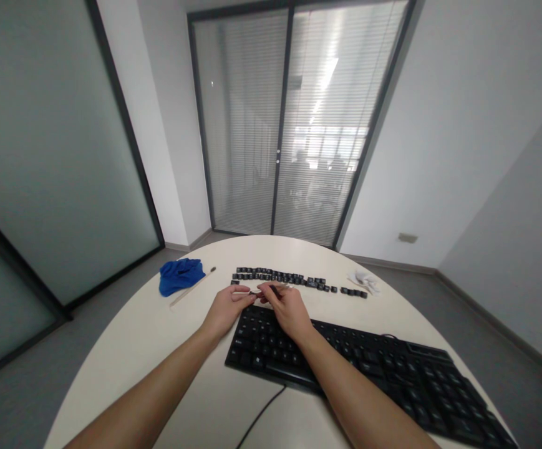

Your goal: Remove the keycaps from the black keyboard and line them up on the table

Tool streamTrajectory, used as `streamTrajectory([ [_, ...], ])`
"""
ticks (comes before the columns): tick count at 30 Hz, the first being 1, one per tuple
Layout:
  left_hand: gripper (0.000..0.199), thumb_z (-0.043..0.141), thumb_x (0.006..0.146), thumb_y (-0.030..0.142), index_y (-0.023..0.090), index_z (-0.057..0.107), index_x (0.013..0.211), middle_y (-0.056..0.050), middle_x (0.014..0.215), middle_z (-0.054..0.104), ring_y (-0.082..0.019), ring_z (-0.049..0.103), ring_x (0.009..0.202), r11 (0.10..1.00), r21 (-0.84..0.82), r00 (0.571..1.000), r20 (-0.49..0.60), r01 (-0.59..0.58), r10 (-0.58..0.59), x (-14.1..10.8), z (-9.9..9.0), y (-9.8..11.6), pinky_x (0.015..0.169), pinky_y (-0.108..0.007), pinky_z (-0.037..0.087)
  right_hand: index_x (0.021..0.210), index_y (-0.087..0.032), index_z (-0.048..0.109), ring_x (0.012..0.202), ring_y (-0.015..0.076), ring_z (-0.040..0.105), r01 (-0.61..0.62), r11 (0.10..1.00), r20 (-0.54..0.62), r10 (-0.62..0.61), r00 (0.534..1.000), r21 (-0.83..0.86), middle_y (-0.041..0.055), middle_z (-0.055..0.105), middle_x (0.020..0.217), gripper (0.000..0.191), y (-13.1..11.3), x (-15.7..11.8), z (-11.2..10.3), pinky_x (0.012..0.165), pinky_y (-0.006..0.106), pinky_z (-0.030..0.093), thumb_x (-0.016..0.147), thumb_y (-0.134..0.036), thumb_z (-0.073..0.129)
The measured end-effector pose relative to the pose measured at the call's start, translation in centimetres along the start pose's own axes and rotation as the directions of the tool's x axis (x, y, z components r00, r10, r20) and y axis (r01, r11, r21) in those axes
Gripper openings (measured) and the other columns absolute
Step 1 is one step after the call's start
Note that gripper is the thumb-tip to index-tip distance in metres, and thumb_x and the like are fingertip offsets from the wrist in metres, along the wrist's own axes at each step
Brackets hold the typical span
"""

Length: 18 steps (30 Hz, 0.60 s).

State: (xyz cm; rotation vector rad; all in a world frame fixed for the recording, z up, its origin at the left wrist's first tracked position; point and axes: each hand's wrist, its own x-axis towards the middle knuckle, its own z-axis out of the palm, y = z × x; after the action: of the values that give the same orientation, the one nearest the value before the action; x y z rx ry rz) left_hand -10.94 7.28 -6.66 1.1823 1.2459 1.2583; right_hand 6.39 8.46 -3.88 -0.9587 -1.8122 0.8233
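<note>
Just beyond the upper left corner of a black keyboard, my two hands meet over the table. My left hand has its thumb and fingers closed around a small dark piece, perhaps a keycap. A slim dark tool shows between the fingers of my right hand, its tip at the left fingertips. Several loose black keycaps lie in rows behind the hands, and a short group sits farther right. My right wrist is above the keyboard.
On the round white table, a blue cloth and a thin brush lie at the left. Crumpled white tissue is near the right edge. A black cable runs towards the front.
</note>
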Motion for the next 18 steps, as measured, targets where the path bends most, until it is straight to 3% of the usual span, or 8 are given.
streamTrajectory([
  [7, 0.034, 0.078, 0.063, 0.042, 0.014, 0.068, 0.078, -0.008, 0.073, 0.075, -0.022, 0.069, 0.067, 0.995, 0.097, 0.995, -0.099, 0.016, -0.006, -0.9, 0.8, 1.0, 0.06, -0.028, 0.047, 0.105, -0.022, 0.074, 0.078, 0.0188, 0.07, 0.043, 0.994, 0.016, -0.042, 0.999, -0.098, 0.0035, 0.074, 0.082, 0.034, -0.4, -0.3, 0.0, 0.077, 0.027, 0.051, 0.096, -0.042, 0.048],
  [13, 0.029, 0.078, 0.065, 0.037, 0.013, 0.069, 0.078, -0.009, 0.075, 0.075, -0.024, 0.071, 0.074, 0.996, 0.08, 0.983, -0.181, 0.025, -0.01, -1.3, 1.1, 1.4, 0.067, -0.029, 0.049, 0.112, -0.03, 0.071, 0.094, 0.0212, 0.07, 0.121, 0.974, 0.051, -0.113, 0.992, -0.192, 0.001, 0.076, 0.102, 0.027, -1.1, -0.6, 0.0, 0.086, 0.03, 0.051, 0.095, -0.038, 0.052],
  [18, 0.034, 0.08, 0.063, 0.038, 0.013, 0.067, 0.082, -0.008, 0.075, 0.075, -0.022, 0.07, 0.072, 0.999, -0.028, 0.982, -0.181, 0.045, -0.05, -1.4, 1.2, 1.1, 0.067, -0.028, 0.049, 0.112, -0.029, 0.072, 0.091, 0.0205, 0.071, 0.126, 0.974, 0.046, -0.12, 0.992, -0.185, 0.0018, 0.075, 0.105, 0.025, -1.2, -0.7, 0.1, 0.084, 0.03, 0.052, 0.093, -0.034, 0.056],
])
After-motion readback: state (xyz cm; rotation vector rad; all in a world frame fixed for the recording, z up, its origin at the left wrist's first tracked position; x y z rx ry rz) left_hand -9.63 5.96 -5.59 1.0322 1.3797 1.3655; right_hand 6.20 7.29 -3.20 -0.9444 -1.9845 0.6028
